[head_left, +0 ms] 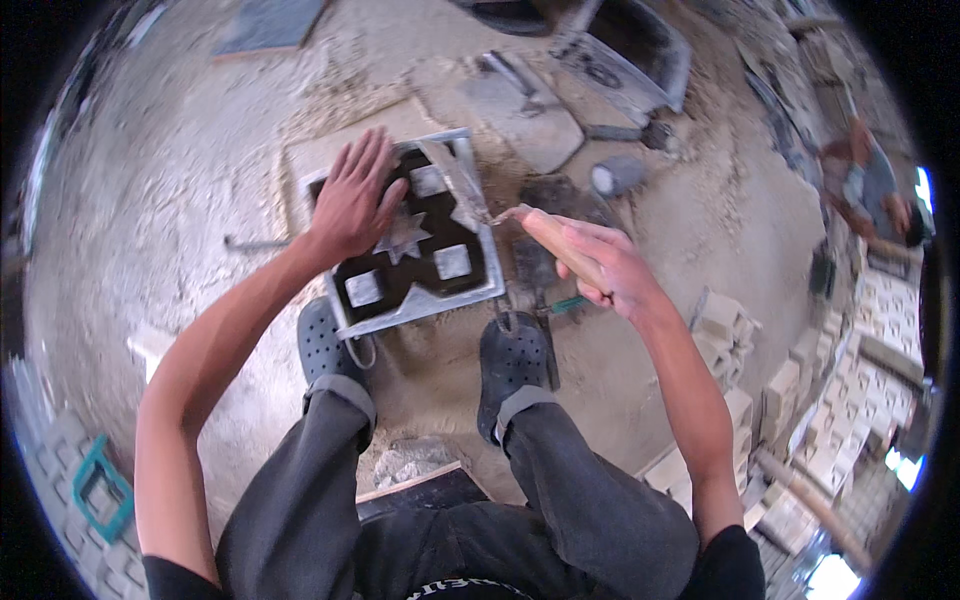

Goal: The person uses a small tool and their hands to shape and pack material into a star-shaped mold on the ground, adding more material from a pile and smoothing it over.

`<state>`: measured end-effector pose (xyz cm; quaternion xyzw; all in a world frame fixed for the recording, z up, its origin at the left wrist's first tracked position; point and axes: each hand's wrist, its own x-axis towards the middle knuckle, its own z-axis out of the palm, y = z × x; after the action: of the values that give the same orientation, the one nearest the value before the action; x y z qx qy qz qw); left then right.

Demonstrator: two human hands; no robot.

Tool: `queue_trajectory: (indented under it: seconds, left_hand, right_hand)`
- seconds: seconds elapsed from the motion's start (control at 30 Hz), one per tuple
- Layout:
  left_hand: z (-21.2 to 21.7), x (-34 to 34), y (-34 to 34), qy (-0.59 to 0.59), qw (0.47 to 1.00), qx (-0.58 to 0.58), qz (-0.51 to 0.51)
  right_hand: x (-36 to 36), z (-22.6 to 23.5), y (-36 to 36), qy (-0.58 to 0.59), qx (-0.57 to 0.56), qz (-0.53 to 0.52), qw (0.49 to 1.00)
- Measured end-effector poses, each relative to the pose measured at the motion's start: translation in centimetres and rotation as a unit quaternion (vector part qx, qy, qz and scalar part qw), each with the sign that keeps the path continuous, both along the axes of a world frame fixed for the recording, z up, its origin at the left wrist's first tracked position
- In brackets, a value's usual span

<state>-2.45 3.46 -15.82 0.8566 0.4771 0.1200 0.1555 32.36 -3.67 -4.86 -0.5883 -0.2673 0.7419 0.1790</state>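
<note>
Looking down at a dusty, sandy floor point(220, 150) here. Have a square frame point(420, 309) with a pale rim lying at about 11 o'clock from the middle of the view, right up by the dark clogs point(512, 365). Can see a star-shaped piece point(403, 240) in the middle of the dark inside, plus pale square pieces point(452, 262) around the star.

Have the left hand point(350, 200) palm down over the frame's 10 to 11 o'clock side, fingers nearly straight, a bit apart, not gripping anything. Have the right hand point(608, 268) between 2 and 3 o'clock, fingers curled snugly around the wooden handle of a trowel point(560, 250). Pointing the blade toward 10 o'clock, over the frame's 1 to 2 o'clock side. Can't really tell about contact between blade and frame, too blurry there.

Further out, see a grey cylinder point(618, 175) between 1 and 2, and a metal tool point(515, 78) on a grey slab point(545, 140) around 12. Also see another person point(878, 195) way out between 2 and 3, pale blocks point(850, 410) between 3 and 4, and a teal frame point(82, 484) at 8.
</note>
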Motion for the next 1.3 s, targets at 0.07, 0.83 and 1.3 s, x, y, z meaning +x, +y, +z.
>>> queue_trajectory:
  seconds: [0.07, 0.83, 1.3]
  left_hand:
    - [0.5, 0.6, -1.5, 0.033, 0.999, 0.003, -0.013]
    - [0.7, 4.4, -2.8, 0.064, 0.995, 0.003, -0.072]
    - [0.4, 4.6, -3.1, 0.046, 0.996, -0.024, -0.077]
  right_hand:
    - [0.8, 0.4, -0.5, -0.019, 0.017, -0.015, 1.0]
    - [30.5, -12.9, -12.0, -0.59, 0.038, -0.248, 0.767]
    - [35.1, -17.3, 5.4, -0.493, 0.018, -0.402, 0.771]
